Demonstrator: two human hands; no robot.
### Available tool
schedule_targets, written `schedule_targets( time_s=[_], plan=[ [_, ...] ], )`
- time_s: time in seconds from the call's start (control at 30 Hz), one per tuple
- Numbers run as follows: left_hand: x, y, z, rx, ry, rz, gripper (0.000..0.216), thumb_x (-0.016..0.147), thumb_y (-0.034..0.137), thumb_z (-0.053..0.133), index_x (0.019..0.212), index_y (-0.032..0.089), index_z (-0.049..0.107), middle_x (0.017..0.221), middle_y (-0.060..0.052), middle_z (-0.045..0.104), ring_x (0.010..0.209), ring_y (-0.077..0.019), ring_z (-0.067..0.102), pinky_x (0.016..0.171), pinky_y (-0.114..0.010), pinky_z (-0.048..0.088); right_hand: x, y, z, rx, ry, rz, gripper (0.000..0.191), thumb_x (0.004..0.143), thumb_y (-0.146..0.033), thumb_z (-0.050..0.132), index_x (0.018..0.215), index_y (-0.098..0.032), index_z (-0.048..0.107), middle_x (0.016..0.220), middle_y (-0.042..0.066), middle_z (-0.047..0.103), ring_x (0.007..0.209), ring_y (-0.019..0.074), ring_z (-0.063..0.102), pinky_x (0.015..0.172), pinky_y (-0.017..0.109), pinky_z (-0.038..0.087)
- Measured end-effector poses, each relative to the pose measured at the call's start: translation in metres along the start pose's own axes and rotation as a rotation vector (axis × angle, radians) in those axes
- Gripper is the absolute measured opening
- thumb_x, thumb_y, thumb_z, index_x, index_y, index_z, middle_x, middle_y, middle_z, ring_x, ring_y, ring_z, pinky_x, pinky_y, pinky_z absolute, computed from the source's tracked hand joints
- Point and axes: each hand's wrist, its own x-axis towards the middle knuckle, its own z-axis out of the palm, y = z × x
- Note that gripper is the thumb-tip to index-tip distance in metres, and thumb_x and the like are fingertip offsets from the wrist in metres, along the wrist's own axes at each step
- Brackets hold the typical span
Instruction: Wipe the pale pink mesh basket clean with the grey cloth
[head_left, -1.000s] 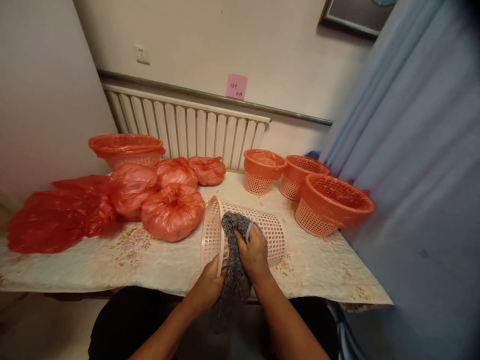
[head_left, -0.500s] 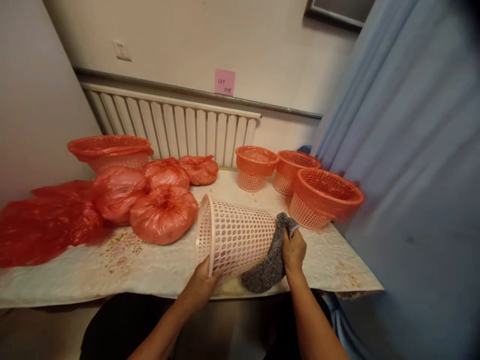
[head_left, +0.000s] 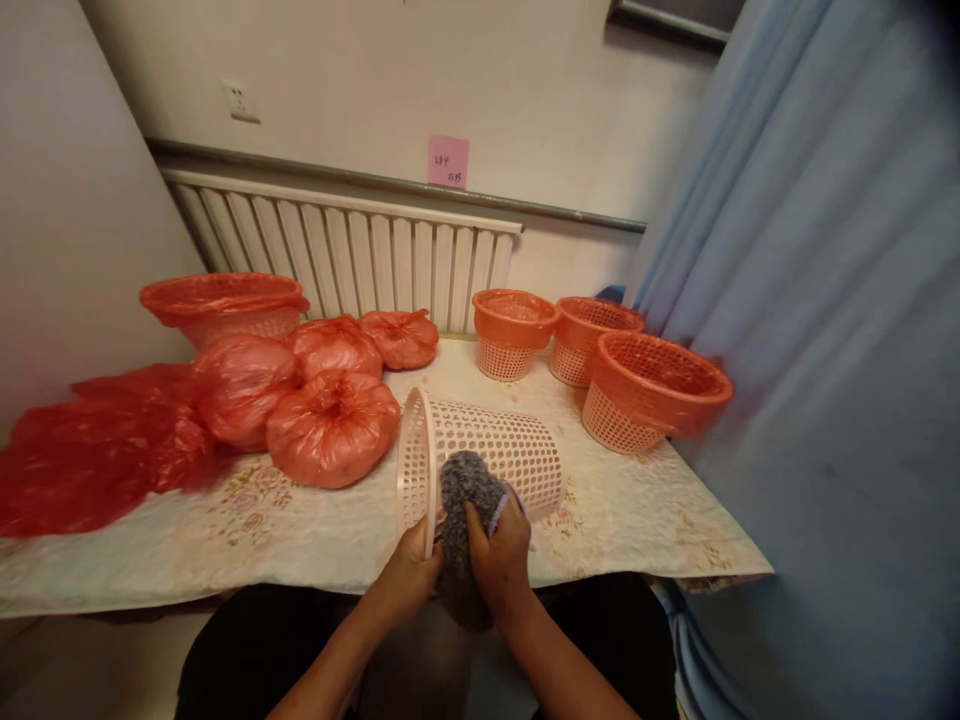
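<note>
A pale pink perforated plastic basket (head_left: pixel 517 440) lies on its side at the front of the table, its open mouth facing left. My left hand (head_left: pixel 409 575) grips its rim from below. In my right hand (head_left: pixel 501 550) is a dark grey fuzzy cloth (head_left: pixel 469 500), bunched and pressed against the basket's near side by the rim. The cloth hangs down past the table edge and hides part of the rim. My right fingers are wrapped round it, with a bit of pale trim showing there.
Several knotted red plastic bags (head_left: pixel 334 430) lie left of the basket. A red-lined basket (head_left: pixel 225 300) stands behind them, and three more lined baskets (head_left: pixel 652 385) stand at the right, beside a blue curtain (head_left: pixel 810 300). The flowered tablecloth (head_left: pixel 637 530) covers the table; a radiator (head_left: pixel 360 250) is behind.
My right hand has moved the cloth left, from the basket's base end to near its rim. The left hand keeps its hold on the rim.
</note>
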Motion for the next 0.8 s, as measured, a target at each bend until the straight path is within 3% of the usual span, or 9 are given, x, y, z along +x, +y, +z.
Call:
schedule_targets(
  time_s=[0.17, 0.5, 0.63, 0.8],
  plan=[
    [-0.006, -0.007, -0.002, 0.047, 0.015, 0.032, 0.053, 0.067, 0.004, 0.047, 0.117, 0.015, 0.061, 0.117, -0.007, 0.067, 0.113, -0.0265, 0.058, 0.104, -0.042, 0.041, 0.013, -0.027, 0.008, 0.061, -0.074, -0.14, 0.01, 0.083, -0.021, 0.049, 0.074, -0.02, 0.052, 0.071, 0.002, 0.051, 0.068, 0.0173, 0.05, 0.061, 0.03, 0.039],
    [-0.01, -0.026, -0.002, 0.066, -0.098, 0.1, 0.031, 0.077, 0.016, 0.052, 0.102, 0.017, 0.07, 0.093, -0.006, 0.075, 0.108, -0.0283, 0.061, 0.098, -0.042, 0.047, 0.054, -0.032, 0.016, -0.054, -0.123, -0.152, 0.003, 0.083, -0.022, 0.052, 0.081, -0.019, 0.053, 0.079, 0.002, 0.053, 0.076, 0.0168, 0.051, 0.07, 0.029, 0.039],
    [-0.01, -0.016, -0.003, 0.028, -0.142, 0.058, 0.033, 0.072, 0.013, 0.057, 0.102, 0.016, 0.07, 0.095, -0.005, 0.075, 0.104, -0.0282, 0.063, 0.095, -0.042, 0.048, 0.057, -0.026, 0.021, -0.1, -0.111, -0.145, 0.004, 0.084, -0.021, 0.051, 0.081, -0.019, 0.054, 0.08, 0.002, 0.053, 0.075, 0.0161, 0.05, 0.068, 0.027, 0.038],
    [-0.001, 0.008, -0.005, 0.038, 0.005, -0.007, 0.052, 0.065, 0.007, 0.05, 0.115, 0.014, 0.061, 0.106, -0.006, 0.072, 0.105, -0.0256, 0.062, 0.095, -0.039, 0.048, 0.051, -0.021, 0.022, -0.102, -0.091, -0.143, 0.004, 0.083, -0.02, 0.051, 0.079, -0.019, 0.053, 0.079, 0.002, 0.053, 0.074, 0.0164, 0.05, 0.067, 0.028, 0.038]
  ],
)
